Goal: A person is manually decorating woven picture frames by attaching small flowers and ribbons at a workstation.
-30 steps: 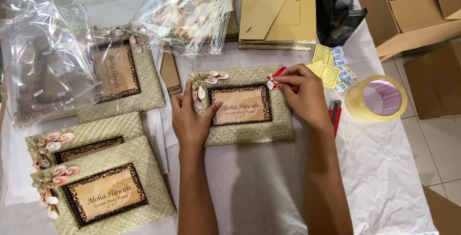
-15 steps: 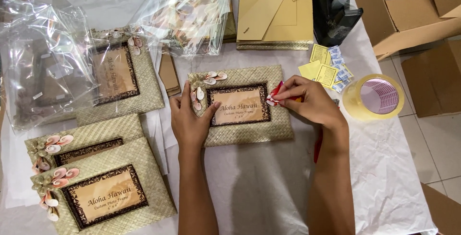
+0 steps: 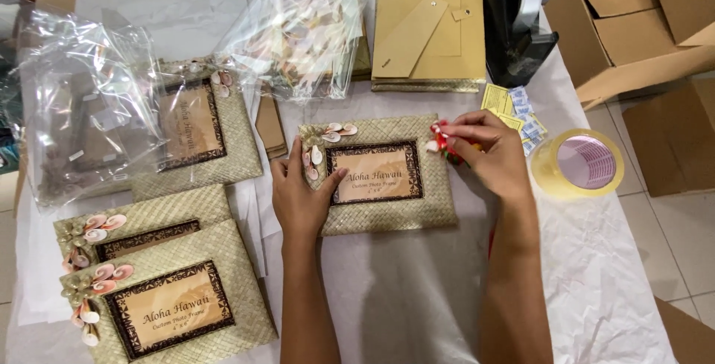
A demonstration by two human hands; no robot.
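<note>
A woven straw photo frame (image 3: 380,219) with shell flowers on its top left corner lies flat in the middle of the white-covered table. My left hand (image 3: 298,196) presses flat on the frame's left side, fingers spread. At the frame's top right corner my right hand (image 3: 488,152) pinches a small red and white ornament (image 3: 443,139), held against the corner.
Three more woven frames (image 3: 167,289) lie at the left, one under crinkled clear bags (image 3: 82,111). Tan frame backs (image 3: 432,29) and a black tape dispenser (image 3: 518,21) sit at the top. A roll of clear tape (image 3: 581,163), small yellow packets (image 3: 514,111) and open cardboard boxes (image 3: 640,29) are at the right.
My right hand has shifted slightly right and down at the frame's top right corner, still pinching the red ornament. My left hand has stayed on the frame.
</note>
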